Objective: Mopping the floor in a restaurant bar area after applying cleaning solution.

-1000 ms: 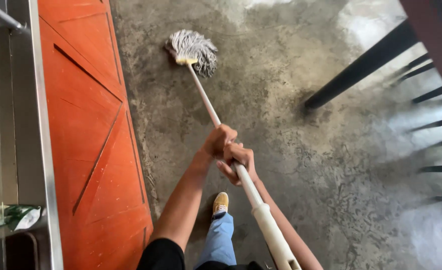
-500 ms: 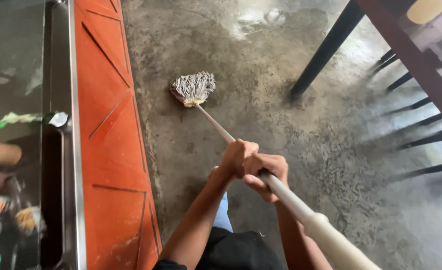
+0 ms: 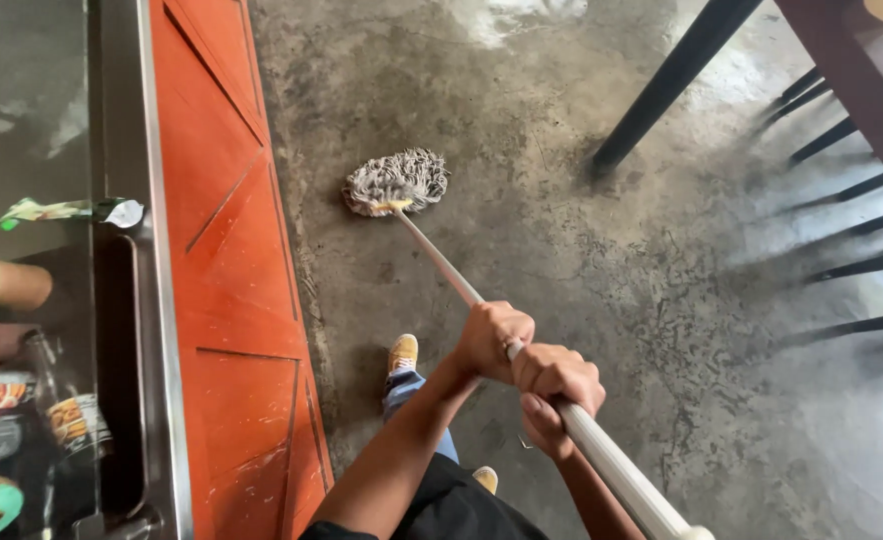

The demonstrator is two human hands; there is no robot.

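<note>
The grey concrete floor (image 3: 601, 260) fills most of what I see, with an orange panel (image 3: 231, 250) along its left edge and dark table legs (image 3: 676, 85) at the upper right. My mop (image 3: 441, 262) runs from the lower right up to its stringy grey head (image 3: 396, 182), which lies flat on the floor near the panel. My left hand (image 3: 491, 340) and right hand (image 3: 556, 390) are both clamped around the pale handle (touching each other, left one further down), above my yellow shoe (image 3: 402, 353).

left hand (image 3: 494, 340): fingers curled shut, arm extended forward | right hand (image 3: 553, 385): fingers clenched, just behind left
</note>
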